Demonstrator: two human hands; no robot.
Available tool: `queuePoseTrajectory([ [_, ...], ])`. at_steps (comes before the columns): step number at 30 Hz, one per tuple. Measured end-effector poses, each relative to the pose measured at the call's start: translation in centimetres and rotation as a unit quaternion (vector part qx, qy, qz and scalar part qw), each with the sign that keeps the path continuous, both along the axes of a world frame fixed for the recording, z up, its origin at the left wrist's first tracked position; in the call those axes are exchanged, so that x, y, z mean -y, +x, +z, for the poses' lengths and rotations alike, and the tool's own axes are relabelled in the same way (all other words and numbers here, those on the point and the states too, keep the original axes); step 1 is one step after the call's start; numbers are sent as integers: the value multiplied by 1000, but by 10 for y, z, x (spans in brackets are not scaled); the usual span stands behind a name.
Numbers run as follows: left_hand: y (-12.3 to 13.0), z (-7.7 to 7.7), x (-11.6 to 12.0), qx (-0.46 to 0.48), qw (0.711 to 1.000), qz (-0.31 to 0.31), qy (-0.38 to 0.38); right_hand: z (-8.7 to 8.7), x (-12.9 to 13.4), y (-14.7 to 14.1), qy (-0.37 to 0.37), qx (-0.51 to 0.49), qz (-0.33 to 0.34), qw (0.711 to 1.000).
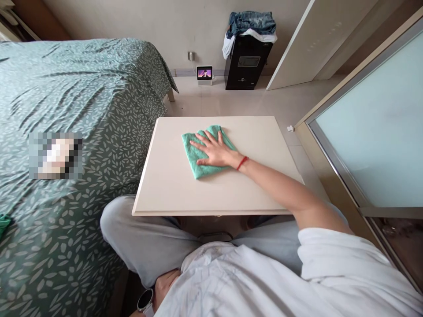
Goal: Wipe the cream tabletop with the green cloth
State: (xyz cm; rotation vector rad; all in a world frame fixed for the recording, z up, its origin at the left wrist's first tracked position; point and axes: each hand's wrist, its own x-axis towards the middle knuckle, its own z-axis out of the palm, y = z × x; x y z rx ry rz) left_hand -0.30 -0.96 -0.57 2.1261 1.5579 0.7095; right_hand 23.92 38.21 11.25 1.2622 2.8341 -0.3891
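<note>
Cloth (200, 156), soft teal microfiber, lies bunched on our smooth cream tabletop (264, 141) mid-frame, beneath our flat, open right hand (216, 149); our left hand's (167, 284) grip we cannot tell.

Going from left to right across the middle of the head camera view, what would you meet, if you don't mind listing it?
Green leaf-patterned bedspread → teal microfibre cloth → red cord bracelet → pale frosted glass panel

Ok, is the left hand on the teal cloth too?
No, the left hand is down by the lap; only the right hand lies on the teal cloth.
</note>
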Motion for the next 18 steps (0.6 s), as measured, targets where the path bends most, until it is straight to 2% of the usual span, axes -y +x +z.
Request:
queuePoseTrajectory([
  [3,-5,-2,-2,15,996,-83,3,-8,68,18,15,-21,60,998],
  [6,-6,0,-5,13,997,-80,13,-13,128,37,20,-40,115,992],
  [9,-4,4,-8,19,997,-74,5,-13,158,49,13,-39,140,989],
  [11,-3,5,-8,24,997,-78,1,-11,156,50,6,-32,146,989],
  [13,-3,4,-7,27,996,-82,0,-9,140,47,2,-25,137,990],
  [15,-3,3,-6,28,997,-78,-5,-8,111,40,4,-16,103,995],
  [18,-4,1,-4,20,997,-74,-10,-6,54,27,1,-5,24,1000],
])
